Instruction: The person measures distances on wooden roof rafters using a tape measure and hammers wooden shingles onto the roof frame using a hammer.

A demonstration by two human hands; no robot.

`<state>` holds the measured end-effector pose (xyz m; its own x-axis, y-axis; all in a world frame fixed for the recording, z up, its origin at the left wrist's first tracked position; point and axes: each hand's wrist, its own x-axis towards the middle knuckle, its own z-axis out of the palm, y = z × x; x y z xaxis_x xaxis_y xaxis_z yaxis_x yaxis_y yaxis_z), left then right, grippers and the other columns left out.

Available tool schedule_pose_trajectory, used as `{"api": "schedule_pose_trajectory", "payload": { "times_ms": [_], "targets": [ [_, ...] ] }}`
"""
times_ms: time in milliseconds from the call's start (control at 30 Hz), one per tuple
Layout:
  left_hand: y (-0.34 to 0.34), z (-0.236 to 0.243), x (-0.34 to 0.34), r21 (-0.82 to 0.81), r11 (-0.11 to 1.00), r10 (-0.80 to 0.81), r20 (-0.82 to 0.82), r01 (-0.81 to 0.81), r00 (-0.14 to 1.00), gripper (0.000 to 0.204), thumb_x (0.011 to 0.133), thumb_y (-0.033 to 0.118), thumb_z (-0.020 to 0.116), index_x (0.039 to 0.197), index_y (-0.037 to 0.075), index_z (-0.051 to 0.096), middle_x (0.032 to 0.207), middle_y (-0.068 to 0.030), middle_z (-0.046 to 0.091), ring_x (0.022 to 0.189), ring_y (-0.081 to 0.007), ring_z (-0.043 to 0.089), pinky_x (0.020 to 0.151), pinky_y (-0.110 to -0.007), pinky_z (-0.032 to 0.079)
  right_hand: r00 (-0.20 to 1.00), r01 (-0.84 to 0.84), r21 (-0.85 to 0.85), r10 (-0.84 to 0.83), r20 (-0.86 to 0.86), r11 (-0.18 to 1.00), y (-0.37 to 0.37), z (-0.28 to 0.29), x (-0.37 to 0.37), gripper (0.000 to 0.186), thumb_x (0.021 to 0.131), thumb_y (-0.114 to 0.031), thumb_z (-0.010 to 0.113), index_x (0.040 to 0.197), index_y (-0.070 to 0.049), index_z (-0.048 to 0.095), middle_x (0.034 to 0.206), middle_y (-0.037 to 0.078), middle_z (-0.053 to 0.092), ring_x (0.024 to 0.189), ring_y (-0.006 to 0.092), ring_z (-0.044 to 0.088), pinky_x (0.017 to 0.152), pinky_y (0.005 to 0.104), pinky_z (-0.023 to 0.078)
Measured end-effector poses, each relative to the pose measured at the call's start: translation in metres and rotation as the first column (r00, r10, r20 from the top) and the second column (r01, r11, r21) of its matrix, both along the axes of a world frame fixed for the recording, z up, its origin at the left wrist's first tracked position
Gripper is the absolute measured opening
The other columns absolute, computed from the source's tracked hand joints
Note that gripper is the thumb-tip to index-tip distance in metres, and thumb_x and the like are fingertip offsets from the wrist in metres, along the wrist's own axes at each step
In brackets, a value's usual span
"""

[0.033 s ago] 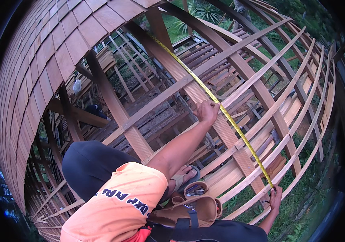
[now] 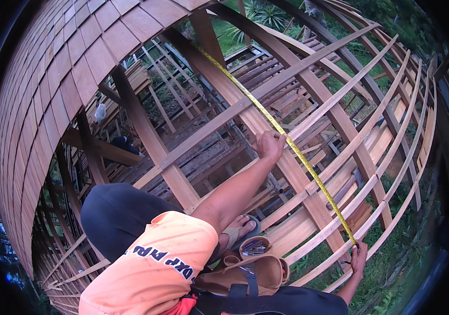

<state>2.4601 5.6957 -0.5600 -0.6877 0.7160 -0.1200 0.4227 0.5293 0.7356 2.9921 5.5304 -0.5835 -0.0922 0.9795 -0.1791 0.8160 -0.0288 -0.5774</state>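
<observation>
A yellow tape measure (image 2: 308, 168) runs stretched along a sloping wooden rafter (image 2: 245, 110) of an open roof frame, from the upper middle down to the lower right. My left hand (image 2: 269, 145) grips the tape partway up and presses it against the rafter. My right hand (image 2: 359, 256) holds the tape's lower end against a batten near the frame's lower edge. My left arm, in an orange sleeve (image 2: 151, 268), reaches up from the lower middle.
Thin horizontal battens (image 2: 392, 157) cross the rafters with open gaps over stacked timber and grass below. Wooden shingles (image 2: 51, 84) cover the roof at left. A brown tool pouch (image 2: 250, 270) hangs at my waist, and my sandalled foot (image 2: 237, 231) rests on the frame.
</observation>
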Motion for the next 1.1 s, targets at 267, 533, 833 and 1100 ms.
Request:
{"api": "schedule_pose_trajectory", "payload": {
  "times_ms": [267, 533, 833, 1100],
  "targets": [
    [-0.009, -0.004, -0.013, -0.012, 1.0, 0.014, -0.006, -0.014, 1.0, 0.026, 0.077, 0.042, 0.073, 0.081, 0.017, 0.074, 0.089, -0.0048, 0.07, 0.112, -0.029, 0.052, 0.098, -0.064, 0.03, 1.0, -0.011, -0.033, 0.011, -0.003, 0.999, -0.001, 0.003, -0.013, 0.025, 0.091, -0.016, 0.053, 0.11, -0.001, 0.061, 0.098, 0.015, 0.054, 0.098, 0.0308, 0.053, 0.092, 0.0385, 0.041],
    [0.021, 0.009, 0.014, -0.056, 0.993, -0.101, 0.01, 0.102, 0.995, 0.024, 0.08, 0.038, 0.072, 0.086, 0.015, 0.071, 0.097, -0.006, 0.067, 0.117, -0.0283, 0.048, 0.1, -0.059, 0.029, 0.996, 0.082, -0.014, -0.082, 0.031, 0.997, -0.012, 0.004, 0.003, 0.027, 0.088, -0.014, 0.055, 0.111, -0.003, 0.062, 0.107, 0.017, 0.056, 0.107, 0.0358, 0.054, 0.098, 0.0404, 0.041],
    [0.015, -0.053, -0.048, 0.201, 0.954, -0.25, 0.128, 0.222, 0.96, 0.033, 0.088, 0.028, 0.071, 0.075, -0.002, 0.065, 0.069, -0.0058, 0.062, 0.061, -0.0132, 0.05, 0.058, -0.033, 0.043, 0.963, 0.258, -0.144, -0.242, 0.118, 0.955, 0.0, -0.012, 0.027, 0.036, 0.088, -0.026, 0.063, 0.12, -0.014, 0.054, 0.119, 0.01, 0.057, 0.114, 0.0313, 0.055, 0.096, 0.042, 0.044],
    [0.026, -0.059, -0.056, 0.324, 0.905, -0.35, 0.193, 0.277, 0.917, 0.033, 0.092, 0.024, 0.068, 0.067, 0.005, 0.057, 0.065, 0.0014, 0.051, 0.059, -0.0096, 0.038, 0.053, -0.029, 0.032, 0.723, 0.671, -0.158, -0.592, 0.357, 0.725, -0.087, -0.05, 0.12, 0.03, 0.085, -0.028, 0.061, 0.114, -0.02, 0.06, 0.114, 0.008, 0.059, 0.115, 0.0285, 0.055, 0.094, 0.05, 0.044]
  ]
}}
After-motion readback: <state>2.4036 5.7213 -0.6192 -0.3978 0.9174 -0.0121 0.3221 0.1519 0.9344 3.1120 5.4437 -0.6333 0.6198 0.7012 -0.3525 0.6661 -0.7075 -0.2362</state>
